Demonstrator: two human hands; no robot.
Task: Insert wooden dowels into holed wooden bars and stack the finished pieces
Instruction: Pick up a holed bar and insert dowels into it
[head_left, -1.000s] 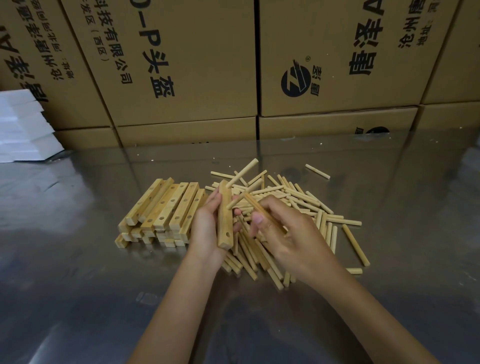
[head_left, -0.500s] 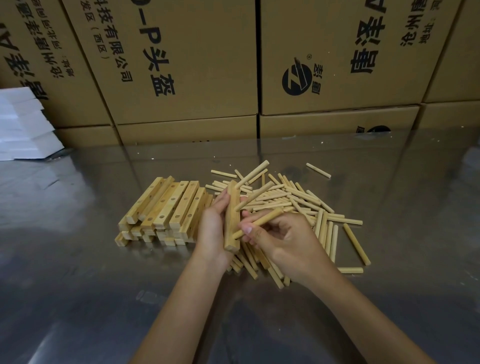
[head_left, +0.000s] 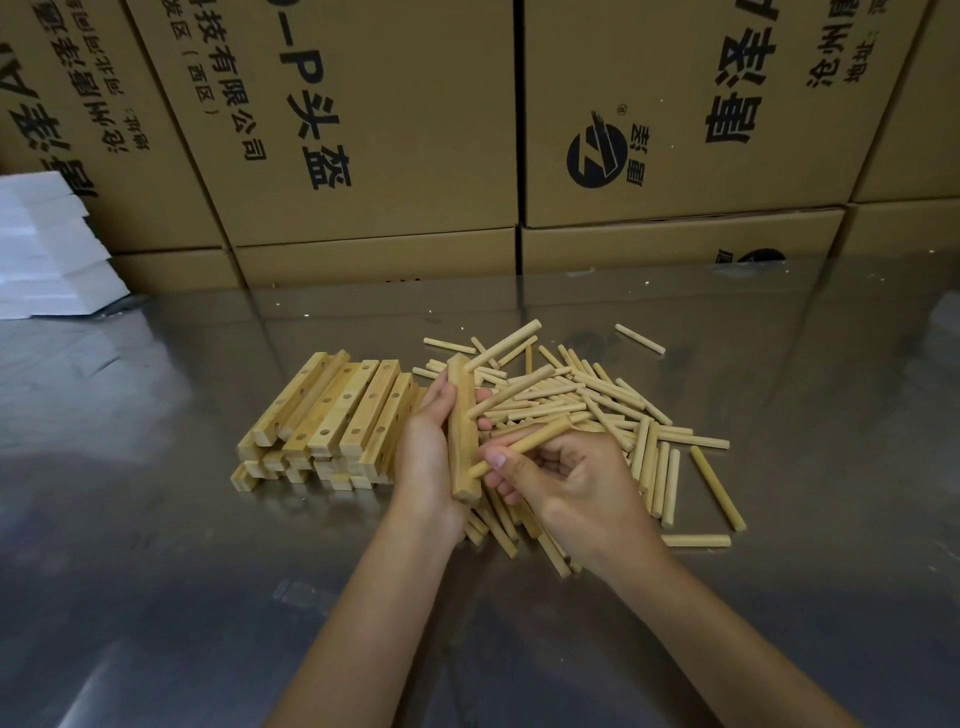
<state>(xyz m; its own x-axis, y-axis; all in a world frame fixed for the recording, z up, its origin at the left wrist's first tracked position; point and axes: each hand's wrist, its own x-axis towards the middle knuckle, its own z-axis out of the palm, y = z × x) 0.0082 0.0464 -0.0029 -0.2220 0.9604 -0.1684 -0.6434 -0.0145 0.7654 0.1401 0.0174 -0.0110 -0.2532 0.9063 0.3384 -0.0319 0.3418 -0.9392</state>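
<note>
My left hand (head_left: 426, 457) grips a holed wooden bar (head_left: 462, 431), held nearly upright above the table. Two dowels stick out of the bar's right side, an upper one (head_left: 504, 345) and a middle one (head_left: 511, 397). My right hand (head_left: 566, 478) pinches a third dowel (head_left: 524, 447), its tip touching the bar's lower right side. A loose pile of dowels (head_left: 623, 415) lies under and right of my hands. A stack of holed bars (head_left: 332, 415) sits just left of my left hand.
Cardboard boxes (head_left: 363, 130) form a wall along the far edge of the shiny metal table (head_left: 156, 571). White foam blocks (head_left: 47, 249) stand at the far left. A single dowel (head_left: 640, 339) lies apart behind the pile.
My right hand lifted a dowel from the pile and swung it round to the bar's lower side. The left hand raised the bar slightly.
</note>
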